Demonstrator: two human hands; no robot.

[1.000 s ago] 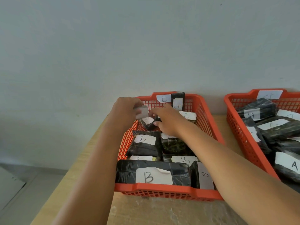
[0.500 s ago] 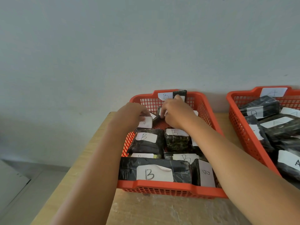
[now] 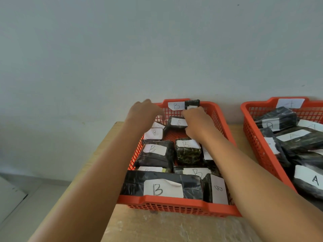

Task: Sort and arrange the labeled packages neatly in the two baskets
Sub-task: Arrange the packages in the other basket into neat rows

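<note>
- two orange perforated plastic baskets are seen on a pale wooden table [image 3: 174, 229]: the left basket [image 3: 176, 206], tagged "b" on its far rim, and the right basket [image 3: 251, 137], which is cut off by the frame edge.
- black plastic-wrapped packages with white handwritten paper labels are packed in both; the ones in the left basket read "b", the ones in the right basket read "a" where legible.
- the right hand [image 3: 199, 123] is laid against a small black package labelled "b" [image 3: 177, 122] near the far wall of the left basket, the fingers curled at its right end; a firm grip cannot be confirmed.
- the left hand [image 3: 145, 112] is held over the far left corner, fingers loosely spread and pointing down, nothing gripped.
- a bare patch of basket floor is visible just in front of that package.
- the step in hand is judged to be the tidying of the back row of "b" packages.
- next, the small package would likely need to be squared against its neighbours, label up, with the left hand used to steady the small white-labelled package [image 3: 153, 133] beside it.
</note>
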